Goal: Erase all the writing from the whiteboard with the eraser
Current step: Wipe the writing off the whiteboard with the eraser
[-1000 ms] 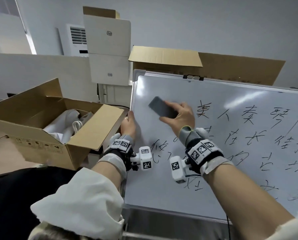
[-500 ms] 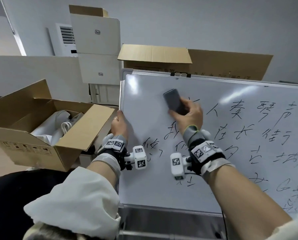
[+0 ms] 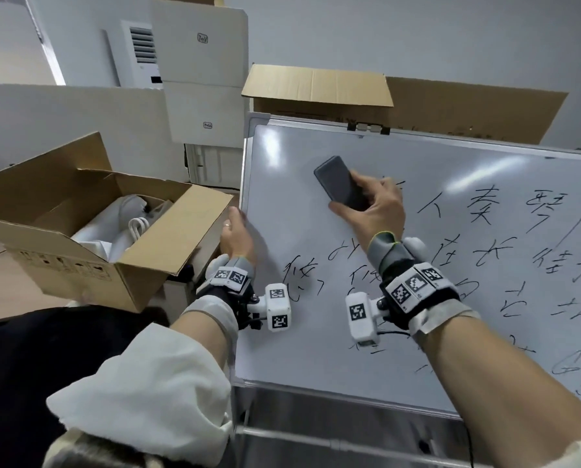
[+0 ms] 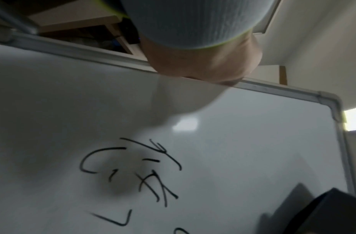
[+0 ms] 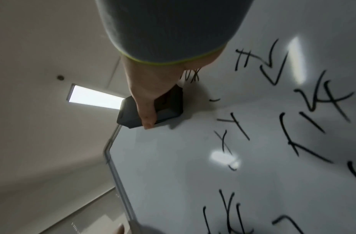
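I hold the dark eraser [image 3: 341, 187] in my right hand [image 3: 371, 211], thumb along one long side and fingers wrapped over the other, with its face flat against the whiteboard [image 3: 282, 349] in the upper-left part of the surface. My left hand [image 3: 236, 236] grips the board's left frame edge, its fingers curled round the back, so I cannot see them; the hold is plain from the head view, and it steadies the board.

By my reckoning the job is only just begun. The top-left corner of the board, around and to the left of the eraser, carries no marks; only glare from the ceiling light [image 5: 95, 96] shows there. Everything else is left. A line of handwritten characters [image 3: 484, 211] runs rightward from just beside my right hand, and further lines sit below it, down past both wrists towards the bottom rail. The writing reaches the right margin of the head view, so I cannot tell how much more lies beyond it. One character [image 4: 151, 171] below the left hand is wholly untouched. In the right wrist view a few thin, faded strokes [image 5: 223, 142] lie below the eraser, which look to me like half-wiped remnants needing another pass.
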